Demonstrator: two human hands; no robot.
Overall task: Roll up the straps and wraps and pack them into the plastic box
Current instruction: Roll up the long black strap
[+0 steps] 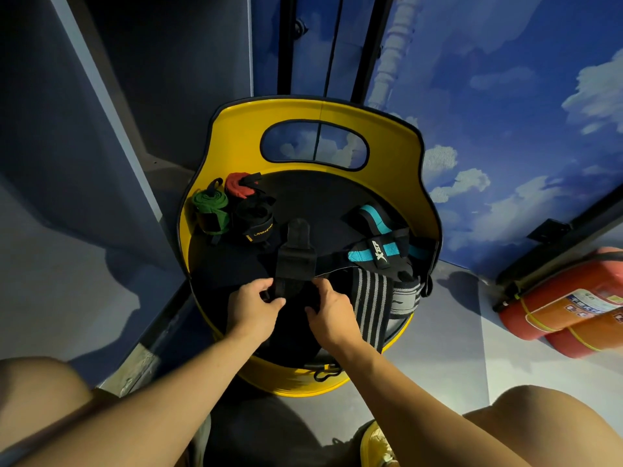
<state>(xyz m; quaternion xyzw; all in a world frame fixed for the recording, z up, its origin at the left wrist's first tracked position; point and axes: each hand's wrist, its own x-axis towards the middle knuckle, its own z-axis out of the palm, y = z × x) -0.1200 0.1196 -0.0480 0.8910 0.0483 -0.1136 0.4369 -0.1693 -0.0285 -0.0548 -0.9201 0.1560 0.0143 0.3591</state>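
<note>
Seated before a yellow chair (317, 109), you work a black strap (294, 261) laid flat on its dark seat, near the front edge. Your left hand (251, 306) pinches the strap's near end between thumb and curled fingers; your right hand (332, 311) grips the same end from the other side, a hold that suits starting a tight roll from the end nearest you. The strap's rounded tip points toward the chair back, so it likely lies stretched out to roll evenly. At the seat's back left corner sit three finished rolls, green (209, 212), red (237, 185) and black (254, 222), bunched together, probably parked out of the way. Right of the strap lie a teal wrap (377, 237) and a striped wrap (371, 298), not yet rolled. No plastic box shows.
</note>
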